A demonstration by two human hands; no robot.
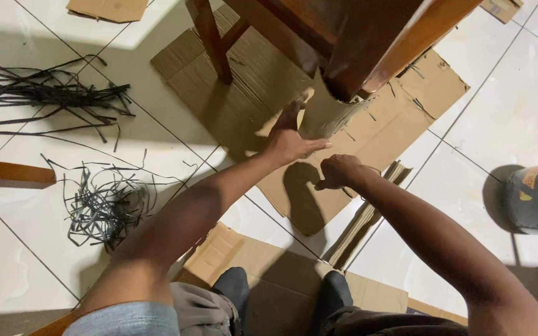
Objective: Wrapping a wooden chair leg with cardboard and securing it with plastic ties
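The left hand (287, 142) lies flat with its fingers (291, 115) spread open against the brown paper wrap (328, 115) around the foot of a wooden chair leg (368, 43), above the flattened cardboard (244, 93) on the tiled floor (518, 106). The right hand (337, 171) hangs just below, fingers curled into a loose fist; whether it pinches anything cannot be told. Black strapping scraps (104, 202) lie well to the left.

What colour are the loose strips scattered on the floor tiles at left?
Black. The strips lie in tangled heaps on the white floor tiles, shown in the head view.
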